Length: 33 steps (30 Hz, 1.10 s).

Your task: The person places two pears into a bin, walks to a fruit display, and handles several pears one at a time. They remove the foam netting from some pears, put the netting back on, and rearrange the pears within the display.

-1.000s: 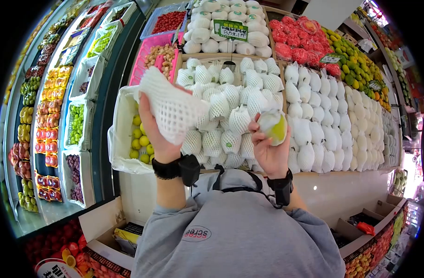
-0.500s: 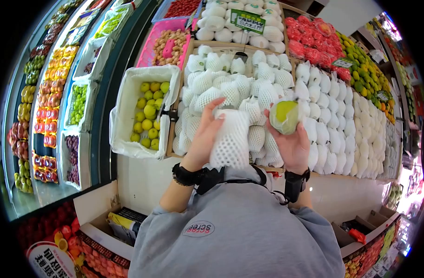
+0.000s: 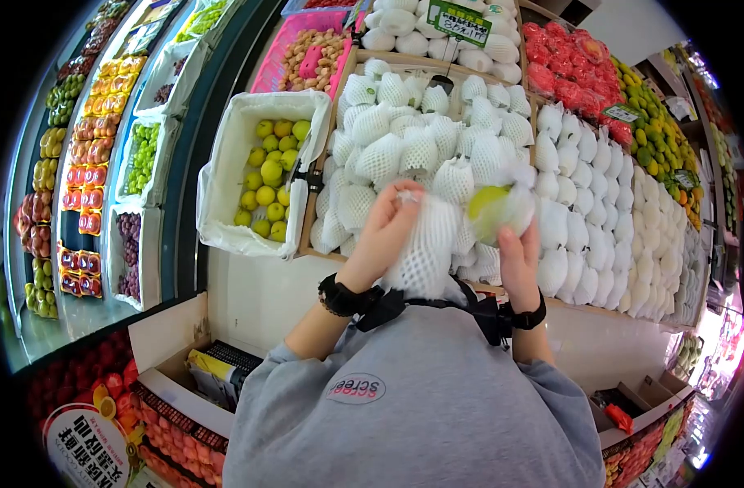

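Pinched by its upper edge, a white foam net sleeve (image 3: 425, 248) hangs from my left hand (image 3: 390, 232). My right hand (image 3: 520, 259) grips a round green-yellow fruit (image 3: 490, 213) with clear plastic film around it, slightly smeared by motion. The fruit is to the right of the sleeve, apart from it. Below and behind both hands lies a crate of fruit in white foam nets (image 3: 380, 159). The far side of the held fruit is hidden.
Left of my hands stands a white-lined crate (image 3: 217, 199) of yellow-green fruit (image 3: 272, 172). White-wrapped fruit (image 3: 579, 220) fills the display to the right. A green price sign (image 3: 460, 23) rises at the back. A pink crate (image 3: 270, 69) holds small brown produce.
My left fingers have closed on the sleeve's upper edge. My right hand has shifted from under the fruit to its lower right side. The whole view has shifted slightly.
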{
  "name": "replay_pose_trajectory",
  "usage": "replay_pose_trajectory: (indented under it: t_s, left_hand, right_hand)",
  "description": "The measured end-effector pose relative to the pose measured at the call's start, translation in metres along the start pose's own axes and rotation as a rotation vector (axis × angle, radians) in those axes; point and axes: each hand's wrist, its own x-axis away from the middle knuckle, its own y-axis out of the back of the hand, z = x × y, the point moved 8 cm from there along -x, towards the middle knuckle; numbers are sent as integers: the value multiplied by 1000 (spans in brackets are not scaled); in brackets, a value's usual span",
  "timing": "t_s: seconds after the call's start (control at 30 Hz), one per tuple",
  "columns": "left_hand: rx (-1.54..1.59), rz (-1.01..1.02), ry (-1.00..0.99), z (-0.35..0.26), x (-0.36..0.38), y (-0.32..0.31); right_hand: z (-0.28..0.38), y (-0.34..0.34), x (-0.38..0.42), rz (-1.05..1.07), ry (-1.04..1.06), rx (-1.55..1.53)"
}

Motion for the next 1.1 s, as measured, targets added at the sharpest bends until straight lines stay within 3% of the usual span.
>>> replay_pose_trajectory:
  t_s: [0.13,0.23,0.33,0.47,0.53,0.6,0.7,0.8,0.9,0.97,1.1]
  left_hand:
    - [473,-246,-68,14,-16,31]
    - [674,-336,-52,32,-25,42]
    - [643,-269,13,34,-27,25]
    - [521,-99,75,25,-22,-3]
    - [387,-47,163,22,-15,-8]
    - [-38,76,-13,15,-15,-3]
    - [-586,-172,-134,-12,-4,8]
    - [-1051,-170,-623,-46,6,-16]
    - [-1263,86,-835,-49,12,-38]
    - [-1201,129,-806,-55,16,-44]
    - [-1236,306,-674,-54,19,-60]
  right_hand:
    - [-6,14,18,-122,64,-148]
    - [11,-16,14,10,36,-87]
    - [18,-52,7,230,95,-113]
    - [17,-48,-5,76,171,88]
    - [17,-46,-10,31,115,43]
    - [13,-41,-12,-14,80,3]
    - [8,-34,-11,-104,58,18]
    - [-9,-27,-8,-203,20,-37]
    - [-26,-15,-4,-272,-115,-150]
    - [-25,-14,-6,-351,-106,-292]
    - [-27,-5,-4,-313,-118,-228]
